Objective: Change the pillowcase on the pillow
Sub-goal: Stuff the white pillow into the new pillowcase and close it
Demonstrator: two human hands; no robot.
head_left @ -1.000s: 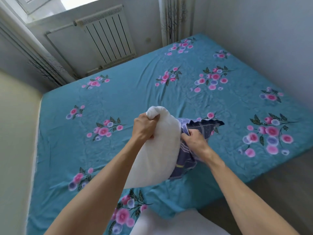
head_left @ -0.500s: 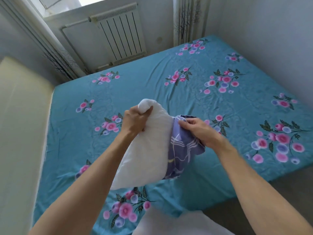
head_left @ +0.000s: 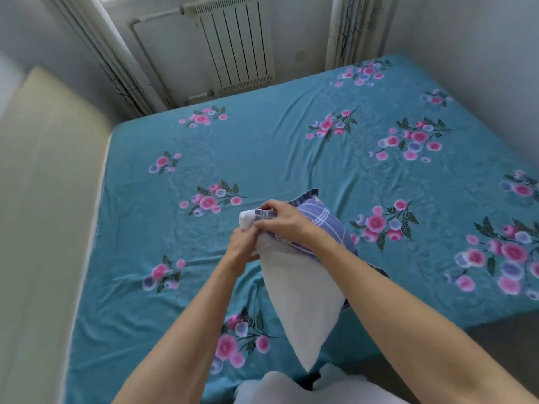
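Above the near edge of the floral teal bed (head_left: 291, 158), your left hand (head_left: 240, 252) grips the plain white pillow (head_left: 300, 301) steady while your right hand (head_left: 284, 221) pinches the blue plaid pillowcase (head_left: 323, 220) over its corner.

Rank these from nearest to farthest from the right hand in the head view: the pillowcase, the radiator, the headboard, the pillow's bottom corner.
Measured from the right hand:
1. The pillowcase: in its grip, bunched over the pillow's top.
2. The pillow's bottom corner: hanging below, toward the person.
3. The headboard: along the bed's left side.
4. The radiator: on the far wall, under the window.
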